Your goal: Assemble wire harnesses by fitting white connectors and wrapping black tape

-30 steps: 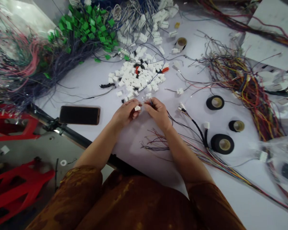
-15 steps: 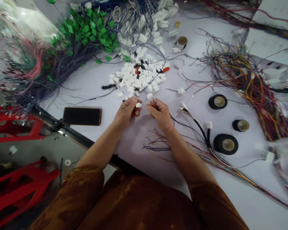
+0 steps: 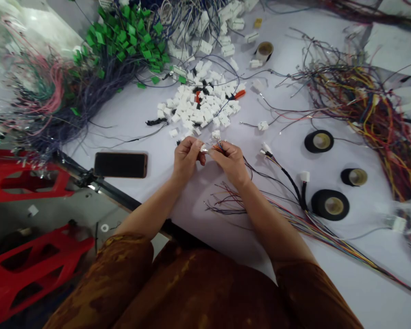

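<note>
Between thumb and fingers, my left hand (image 3: 187, 155) pinches a small white connector housing (image 3: 203, 148). My right hand (image 3: 231, 160) is closed on several thin wires (image 3: 218, 147), orange and dark ones among them, whose ends point toward the housing. The two hands almost meet, and whether a wire tip is inside the housing is too small to tell. Just beyond my fingertips lies a heap of loose white connector housings (image 3: 202, 103). From under my right hand and forearm runs a wire bundle (image 3: 329, 242) with loose ends (image 3: 222, 205) on the table.
Left of my hands lies a phone (image 3: 121, 164). Rolls of black tape (image 3: 329, 205) rest at the right, near a tangle of coloured wires (image 3: 370, 109). Green-tagged wires (image 3: 126, 39) are piled at the back left. Red stools (image 3: 30, 274) stand below the table edge.
My left hand has brought the white housing closer to the wire ends in my right hand. The whole view has shifted slightly.
</note>
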Tool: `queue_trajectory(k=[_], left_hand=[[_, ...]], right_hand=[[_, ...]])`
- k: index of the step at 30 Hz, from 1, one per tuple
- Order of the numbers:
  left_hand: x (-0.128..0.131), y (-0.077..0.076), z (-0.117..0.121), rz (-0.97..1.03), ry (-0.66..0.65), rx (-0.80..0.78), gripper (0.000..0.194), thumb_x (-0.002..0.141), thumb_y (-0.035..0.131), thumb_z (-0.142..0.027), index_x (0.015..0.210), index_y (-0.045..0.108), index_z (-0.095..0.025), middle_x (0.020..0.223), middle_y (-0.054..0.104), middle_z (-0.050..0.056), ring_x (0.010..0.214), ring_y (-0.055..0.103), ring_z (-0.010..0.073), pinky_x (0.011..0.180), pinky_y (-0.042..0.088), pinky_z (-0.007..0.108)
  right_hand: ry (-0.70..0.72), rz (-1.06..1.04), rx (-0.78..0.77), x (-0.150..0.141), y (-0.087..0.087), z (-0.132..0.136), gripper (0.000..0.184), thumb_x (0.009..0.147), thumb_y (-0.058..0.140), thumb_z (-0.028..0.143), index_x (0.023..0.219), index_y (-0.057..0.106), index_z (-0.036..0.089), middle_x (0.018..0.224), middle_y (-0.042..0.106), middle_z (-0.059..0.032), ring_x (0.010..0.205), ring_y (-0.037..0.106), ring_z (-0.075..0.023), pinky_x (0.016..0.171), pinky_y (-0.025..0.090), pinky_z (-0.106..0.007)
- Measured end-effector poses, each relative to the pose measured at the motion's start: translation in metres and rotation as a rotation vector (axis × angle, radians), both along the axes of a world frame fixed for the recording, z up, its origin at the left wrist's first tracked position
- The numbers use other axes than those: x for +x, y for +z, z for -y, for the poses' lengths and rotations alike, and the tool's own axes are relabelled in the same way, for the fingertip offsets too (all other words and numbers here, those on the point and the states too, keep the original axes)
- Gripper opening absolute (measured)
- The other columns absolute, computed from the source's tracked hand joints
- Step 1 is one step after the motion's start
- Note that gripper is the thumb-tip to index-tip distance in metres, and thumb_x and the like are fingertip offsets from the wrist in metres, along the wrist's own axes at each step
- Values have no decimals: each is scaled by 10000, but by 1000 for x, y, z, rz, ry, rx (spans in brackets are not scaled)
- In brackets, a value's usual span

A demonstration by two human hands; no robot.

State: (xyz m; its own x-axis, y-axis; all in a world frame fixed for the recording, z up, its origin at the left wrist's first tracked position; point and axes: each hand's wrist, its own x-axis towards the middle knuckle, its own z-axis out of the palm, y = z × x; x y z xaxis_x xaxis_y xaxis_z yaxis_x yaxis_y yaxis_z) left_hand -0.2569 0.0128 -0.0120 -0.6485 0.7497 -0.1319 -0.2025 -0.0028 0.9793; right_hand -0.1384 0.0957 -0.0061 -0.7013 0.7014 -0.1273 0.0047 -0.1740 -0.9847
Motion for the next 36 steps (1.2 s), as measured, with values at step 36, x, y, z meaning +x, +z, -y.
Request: queue_trajectory(k=[36], left_hand=[[13, 3, -3, -163, 0, 3, 366, 878, 709, -435, 673, 523, -194, 535, 562, -42, 470, 507, 66, 488, 420, 199]], right_hand=[[-6, 13, 216, 1, -5, 5, 276, 888, 584, 282, 667, 433, 212, 659, 450, 34, 656, 391, -108, 651, 341, -278]])
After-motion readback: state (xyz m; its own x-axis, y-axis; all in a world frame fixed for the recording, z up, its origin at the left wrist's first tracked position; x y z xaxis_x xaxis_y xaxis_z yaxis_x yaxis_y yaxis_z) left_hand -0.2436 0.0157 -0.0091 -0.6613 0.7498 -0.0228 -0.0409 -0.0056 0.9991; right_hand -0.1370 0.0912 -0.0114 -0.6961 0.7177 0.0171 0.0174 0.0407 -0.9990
